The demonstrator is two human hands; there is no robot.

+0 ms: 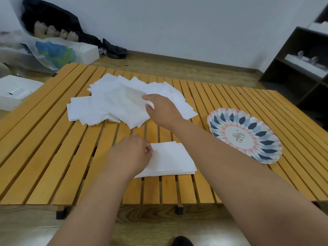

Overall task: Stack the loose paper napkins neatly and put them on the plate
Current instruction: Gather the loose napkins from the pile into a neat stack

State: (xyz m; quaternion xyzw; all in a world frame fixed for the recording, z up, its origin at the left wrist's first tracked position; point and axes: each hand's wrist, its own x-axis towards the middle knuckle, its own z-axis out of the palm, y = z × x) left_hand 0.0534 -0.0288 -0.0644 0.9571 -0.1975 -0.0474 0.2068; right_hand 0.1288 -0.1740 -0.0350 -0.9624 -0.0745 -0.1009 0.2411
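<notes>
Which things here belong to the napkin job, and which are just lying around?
Job: loose napkins, stack, plate, left hand, right hand.
Lying about: plastic bag, white box, black bag, shelf.
</notes>
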